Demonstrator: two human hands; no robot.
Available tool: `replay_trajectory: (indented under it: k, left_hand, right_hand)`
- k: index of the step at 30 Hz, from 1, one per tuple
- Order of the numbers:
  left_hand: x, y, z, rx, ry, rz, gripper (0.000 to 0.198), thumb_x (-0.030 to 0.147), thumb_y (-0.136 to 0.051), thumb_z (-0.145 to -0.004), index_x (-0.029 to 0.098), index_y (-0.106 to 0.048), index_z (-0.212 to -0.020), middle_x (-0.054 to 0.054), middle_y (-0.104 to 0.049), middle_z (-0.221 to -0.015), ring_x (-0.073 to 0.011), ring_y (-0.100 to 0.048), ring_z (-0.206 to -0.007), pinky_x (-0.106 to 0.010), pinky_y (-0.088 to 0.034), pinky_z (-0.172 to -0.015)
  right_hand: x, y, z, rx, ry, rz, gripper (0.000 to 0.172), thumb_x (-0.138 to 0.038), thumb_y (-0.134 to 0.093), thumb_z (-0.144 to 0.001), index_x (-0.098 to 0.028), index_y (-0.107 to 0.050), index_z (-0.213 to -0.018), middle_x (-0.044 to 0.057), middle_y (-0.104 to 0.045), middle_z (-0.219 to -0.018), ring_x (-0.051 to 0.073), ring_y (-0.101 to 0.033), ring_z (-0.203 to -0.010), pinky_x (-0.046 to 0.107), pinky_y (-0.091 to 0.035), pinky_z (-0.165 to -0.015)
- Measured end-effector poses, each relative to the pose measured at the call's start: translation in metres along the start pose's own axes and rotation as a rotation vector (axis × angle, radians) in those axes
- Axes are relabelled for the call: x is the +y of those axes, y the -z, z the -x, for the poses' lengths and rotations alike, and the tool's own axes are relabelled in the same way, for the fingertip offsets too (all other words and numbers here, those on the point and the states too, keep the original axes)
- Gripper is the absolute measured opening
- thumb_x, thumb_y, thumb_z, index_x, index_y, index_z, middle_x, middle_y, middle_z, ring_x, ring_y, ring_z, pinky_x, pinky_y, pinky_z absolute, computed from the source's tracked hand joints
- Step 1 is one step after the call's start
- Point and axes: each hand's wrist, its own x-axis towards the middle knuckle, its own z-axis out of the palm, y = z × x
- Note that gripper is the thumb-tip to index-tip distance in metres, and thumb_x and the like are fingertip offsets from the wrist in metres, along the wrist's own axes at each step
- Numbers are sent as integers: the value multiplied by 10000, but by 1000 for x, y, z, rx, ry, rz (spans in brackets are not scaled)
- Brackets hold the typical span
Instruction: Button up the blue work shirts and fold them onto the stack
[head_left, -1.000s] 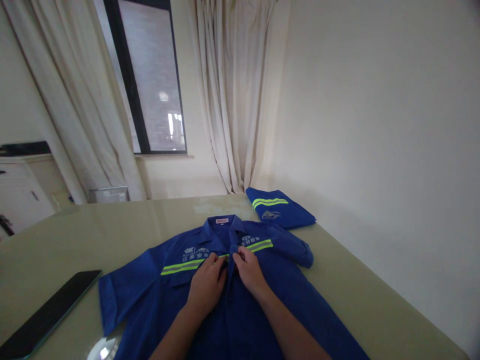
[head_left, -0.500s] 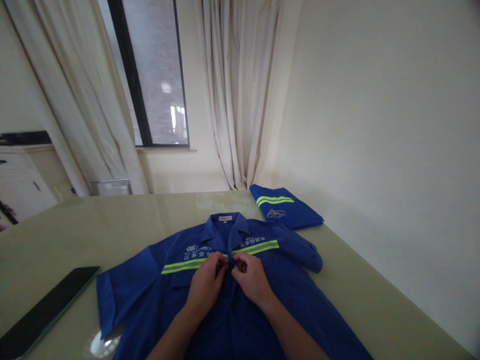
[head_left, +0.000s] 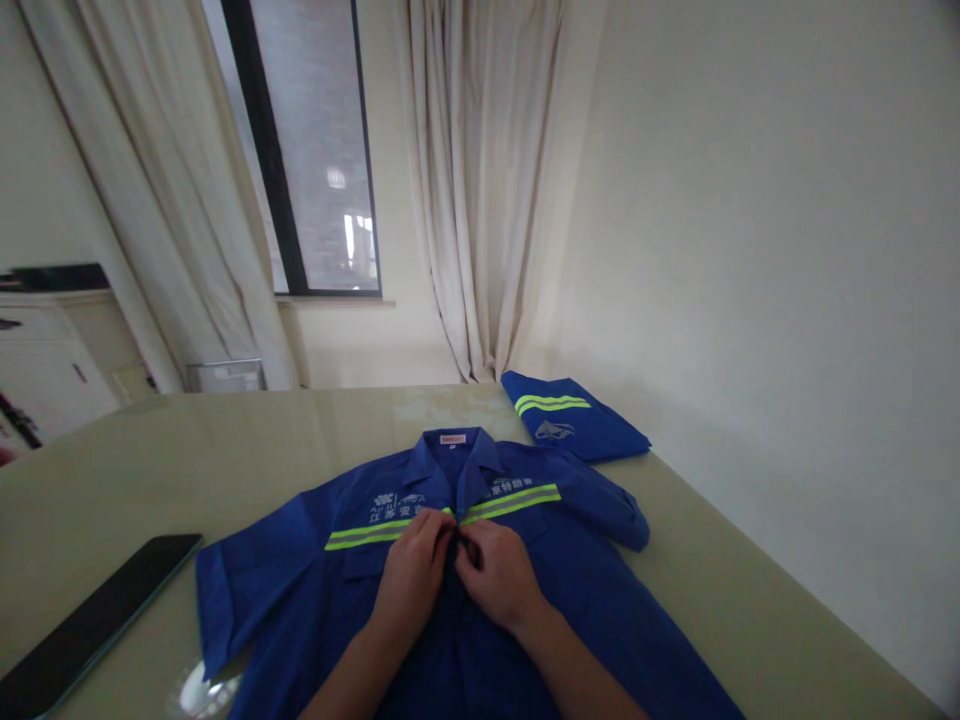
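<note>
1. The royal-blue short-sleeved fabric work shirt (head_left: pixel 465 640) is spread front-up across the bottom centre of the frame, on the pale-green glossy tabletop (head_left: pixel 277 440), collar pointing up the frame.
2. Left hand (head_left: pixel 412 560): fingers curled, thumb and fingertips nearly closed, apparently on cloth at the front opening. Right hand (head_left: pixel 501 572): much the same, curled in a pinch just beside it. (Whether a button is in there can't be told, the fingertips are too bunched up.)
3. Judging by the pose, the two front edges are being worked together, so one edge is best held steady while the other is fed over with small thumb moves.
4. The neon-yellow and grey reflective stripe (head_left: pixel 367 537) makes a handy guide: if both halves are lined up across the opening, a crooked front should be avoided.
5. Yanking is best avoided, as thin-looking cloth like this would probably pucker. Slack should be smoothed toward the sleeves first.
6. The pointed blue collar (head_left: pixel 486 458), just above centre-bottom, is worth being checked for evenness too.
</note>
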Motion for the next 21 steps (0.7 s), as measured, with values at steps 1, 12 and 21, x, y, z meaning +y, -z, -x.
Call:
replay_trajectory:
  k: [1,12,21]
  left_hand:
    - [1,0,0,-14,-3,-1,186,165,-462,-957,251,-626,-942,-35,-658,-952,-219,-645,-889,-323,-490,-805]
    - [2,-1,0,-19,32,-7,184,190,-422,-968,244,-585,-902,-41,-610,-932,-217,-623,-847,-331,-474,-769]
    - [4,1,0,-4,21,47,185,216,-434,-972,253,-609,-925,-50,-630,-944,-231,-639,-886,-348,-501,-796]
  right_hand:
    - [0,0,0,17,-14,-57,189,-202,-546,-868,-224,-727,-919,15,-714,-793,161,-622,-699,245,-374,-654]
    - [-2,-3,0,43,-82,-202,184,-175,-552,-839,-213,-729,-807,-12,-666,-647,130,-570,-570,224,-338,-570]
    - [1,1,-3,-10,-131,-579,384,-423,-489,-990,-194,-720,-786,-15,-627,-584,124,-545,-446,217,-372,-452]
